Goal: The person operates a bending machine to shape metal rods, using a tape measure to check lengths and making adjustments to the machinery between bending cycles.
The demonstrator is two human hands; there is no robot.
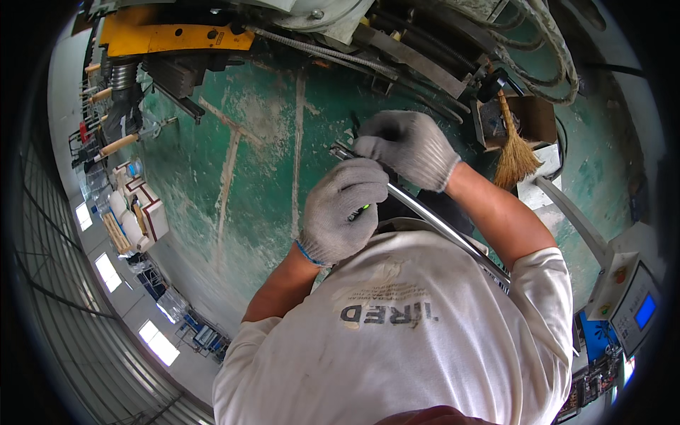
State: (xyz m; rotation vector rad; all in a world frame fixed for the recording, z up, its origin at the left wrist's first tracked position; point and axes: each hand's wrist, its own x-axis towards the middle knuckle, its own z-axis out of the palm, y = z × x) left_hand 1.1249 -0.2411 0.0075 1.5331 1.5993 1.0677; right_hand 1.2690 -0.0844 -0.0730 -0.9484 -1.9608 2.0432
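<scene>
A long shiny metal tube [419, 207] runs diagonally from between my hands down past the right side of my shirt. My left hand [348, 210], in a grey knitted glove, is closed around the tube near its upper end; a small dark and bright green item [358, 212] shows between its fingers. My right hand [404, 146], gloved the same way, has its fingers bent at the tube's top end. A thin dark piece [355, 122] sticks out beside those fingertips. What exactly the right fingers pinch is hidden.
Ahead stands a machine with a yellow arm [175, 37], metal rails [414, 58] and hoses [563, 69]. At right are a straw broom [512, 154], a cardboard box [536, 119] and a control panel [635, 303] on a metal arm. Further left, a cluttered cart [141, 212] stands on the green floor.
</scene>
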